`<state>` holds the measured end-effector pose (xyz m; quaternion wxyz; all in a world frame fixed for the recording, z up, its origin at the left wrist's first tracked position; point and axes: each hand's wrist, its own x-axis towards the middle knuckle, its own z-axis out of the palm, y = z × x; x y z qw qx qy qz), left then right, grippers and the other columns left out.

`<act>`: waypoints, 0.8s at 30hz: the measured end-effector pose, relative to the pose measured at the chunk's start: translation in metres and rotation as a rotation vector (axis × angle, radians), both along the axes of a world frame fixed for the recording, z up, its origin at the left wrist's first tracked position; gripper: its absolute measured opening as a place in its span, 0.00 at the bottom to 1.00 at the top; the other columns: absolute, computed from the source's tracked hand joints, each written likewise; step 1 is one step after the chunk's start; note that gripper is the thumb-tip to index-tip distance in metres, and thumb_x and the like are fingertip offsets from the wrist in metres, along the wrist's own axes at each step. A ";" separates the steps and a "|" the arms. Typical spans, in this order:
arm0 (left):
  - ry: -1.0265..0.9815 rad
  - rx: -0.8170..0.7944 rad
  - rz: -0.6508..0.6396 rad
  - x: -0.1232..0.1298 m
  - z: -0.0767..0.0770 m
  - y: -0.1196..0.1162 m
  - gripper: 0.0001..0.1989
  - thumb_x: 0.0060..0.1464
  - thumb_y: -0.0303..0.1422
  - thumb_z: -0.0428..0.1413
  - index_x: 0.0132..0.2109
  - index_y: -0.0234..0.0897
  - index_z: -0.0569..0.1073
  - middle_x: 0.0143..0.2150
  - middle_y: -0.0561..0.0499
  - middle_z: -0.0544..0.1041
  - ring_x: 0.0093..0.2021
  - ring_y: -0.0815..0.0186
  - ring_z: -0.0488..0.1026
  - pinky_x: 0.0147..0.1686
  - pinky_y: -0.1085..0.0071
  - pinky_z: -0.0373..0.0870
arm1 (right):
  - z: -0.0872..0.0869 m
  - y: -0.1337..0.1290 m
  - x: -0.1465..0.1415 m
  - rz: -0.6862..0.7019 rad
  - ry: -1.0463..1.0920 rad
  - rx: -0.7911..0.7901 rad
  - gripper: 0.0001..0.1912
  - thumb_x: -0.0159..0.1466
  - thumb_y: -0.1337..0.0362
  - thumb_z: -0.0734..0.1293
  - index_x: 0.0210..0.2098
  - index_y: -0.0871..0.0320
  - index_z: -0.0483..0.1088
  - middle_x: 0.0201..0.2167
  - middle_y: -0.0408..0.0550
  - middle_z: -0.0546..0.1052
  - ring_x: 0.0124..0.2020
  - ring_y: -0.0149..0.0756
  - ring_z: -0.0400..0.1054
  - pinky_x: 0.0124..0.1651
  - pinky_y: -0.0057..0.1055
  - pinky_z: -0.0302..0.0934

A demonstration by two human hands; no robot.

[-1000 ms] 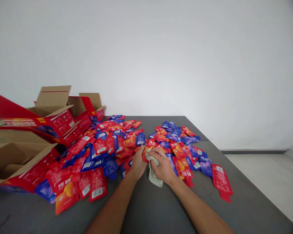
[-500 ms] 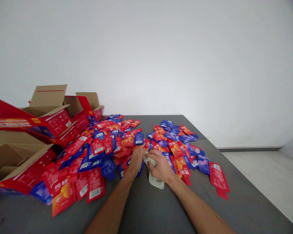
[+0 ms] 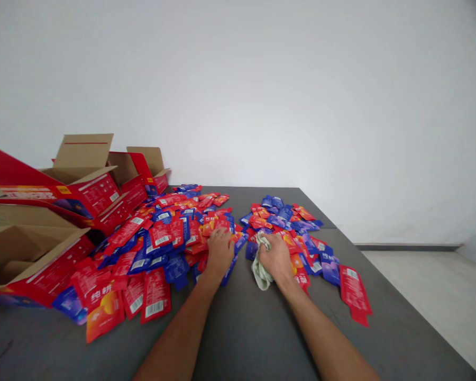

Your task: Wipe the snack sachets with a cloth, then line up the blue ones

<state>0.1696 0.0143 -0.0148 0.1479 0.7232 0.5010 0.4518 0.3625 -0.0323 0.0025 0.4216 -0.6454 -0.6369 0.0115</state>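
My right hand [image 3: 276, 256] is closed around a crumpled pale cloth [image 3: 263, 272], which hangs from the fingers at the near left side of the right-hand pile of pouches [image 3: 283, 214]. At the right edge of the large left-hand pile [image 3: 170, 233], my left hand [image 3: 221, 253] has its fingers curled on a red pouch [image 3: 222, 225]. Part of that pouch is hidden behind the fingers. Both piles mix red and blue flat spouted pouches with white print.
Open red cardboard boxes [image 3: 59, 264] with brown insides stand at the left, against the left-hand pile. One red pouch [image 3: 355, 293] lies apart near the right edge of the dark table [image 3: 246, 338]. A white wall [image 3: 238, 95] rises behind.
My hands, together at the cloth before, have parted. The left moved slightly up onto the left pile with a red pouch; the right moved right with the cloth.
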 end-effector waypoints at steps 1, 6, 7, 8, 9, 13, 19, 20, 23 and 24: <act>0.030 -0.024 -0.083 0.007 -0.002 -0.003 0.15 0.55 0.29 0.53 0.47 0.40 0.78 0.52 0.40 0.77 0.58 0.50 0.67 0.64 0.50 0.53 | -0.002 0.000 -0.001 -0.008 -0.012 -0.009 0.16 0.59 0.70 0.63 0.46 0.58 0.76 0.41 0.55 0.76 0.43 0.46 0.71 0.50 0.41 0.65; 0.136 -0.110 -0.356 0.040 -0.015 -0.021 0.27 0.53 0.27 0.51 0.61 0.39 0.69 0.64 0.39 0.68 0.65 0.51 0.59 0.64 0.52 0.51 | -0.008 0.002 -0.002 -0.006 -0.025 0.027 0.15 0.59 0.70 0.64 0.44 0.58 0.77 0.39 0.54 0.77 0.42 0.45 0.71 0.48 0.39 0.65; 0.158 -0.135 -0.397 0.043 -0.016 -0.023 0.31 0.51 0.26 0.53 0.64 0.40 0.66 0.67 0.40 0.64 0.68 0.50 0.55 0.65 0.52 0.47 | -0.008 0.002 -0.002 0.001 -0.024 0.032 0.15 0.59 0.71 0.64 0.44 0.57 0.77 0.39 0.54 0.77 0.42 0.44 0.71 0.47 0.38 0.65; 0.179 -0.160 -0.430 0.046 -0.017 -0.025 0.34 0.49 0.25 0.54 0.65 0.40 0.64 0.68 0.41 0.61 0.69 0.50 0.52 0.66 0.52 0.45 | -0.008 0.002 -0.002 0.006 -0.024 0.030 0.15 0.59 0.71 0.64 0.44 0.57 0.77 0.39 0.54 0.77 0.42 0.44 0.71 0.47 0.38 0.65; 0.199 -0.181 -0.455 0.047 -0.017 -0.026 0.36 0.47 0.24 0.54 0.66 0.39 0.63 0.69 0.41 0.61 0.70 0.50 0.51 0.66 0.52 0.43 | -0.008 0.002 -0.003 0.009 -0.022 0.023 0.15 0.59 0.71 0.63 0.44 0.57 0.77 0.40 0.53 0.77 0.42 0.44 0.71 0.47 0.38 0.66; 0.265 -0.184 -0.374 0.048 -0.010 -0.029 0.30 0.49 0.26 0.52 0.61 0.38 0.67 0.61 0.39 0.69 0.60 0.49 0.61 0.61 0.54 0.52 | -0.006 0.000 -0.005 0.024 0.000 0.031 0.16 0.59 0.71 0.63 0.44 0.57 0.76 0.40 0.52 0.77 0.42 0.43 0.71 0.47 0.37 0.66; 0.237 -0.173 -0.105 0.043 -0.002 -0.027 0.14 0.43 0.29 0.59 0.41 0.37 0.76 0.45 0.39 0.71 0.51 0.47 0.64 0.52 0.55 0.59 | -0.003 -0.001 -0.007 0.043 0.033 0.068 0.16 0.59 0.70 0.63 0.44 0.57 0.76 0.41 0.52 0.77 0.43 0.43 0.70 0.50 0.39 0.66; 0.187 -0.175 -0.099 0.041 -0.001 -0.026 0.10 0.43 0.28 0.59 0.36 0.37 0.75 0.41 0.40 0.71 0.49 0.49 0.65 0.50 0.56 0.60 | -0.002 -0.001 -0.008 0.048 0.040 0.071 0.16 0.59 0.70 0.63 0.44 0.57 0.76 0.41 0.52 0.77 0.44 0.43 0.70 0.50 0.39 0.66; -0.067 -0.227 -0.095 0.032 0.002 -0.020 0.03 0.45 0.27 0.59 0.29 0.38 0.72 0.32 0.47 0.71 0.38 0.57 0.67 0.44 0.62 0.62 | 0.002 -0.003 -0.010 0.066 0.064 0.101 0.16 0.60 0.70 0.62 0.45 0.57 0.76 0.42 0.52 0.77 0.45 0.44 0.70 0.52 0.41 0.66; -0.187 -0.259 -0.093 0.028 0.004 -0.018 0.03 0.45 0.27 0.59 0.29 0.39 0.71 0.30 0.49 0.71 0.35 0.60 0.67 0.41 0.64 0.62 | 0.003 -0.004 -0.011 0.082 0.075 0.116 0.16 0.60 0.70 0.62 0.45 0.57 0.76 0.42 0.52 0.76 0.45 0.44 0.70 0.52 0.41 0.66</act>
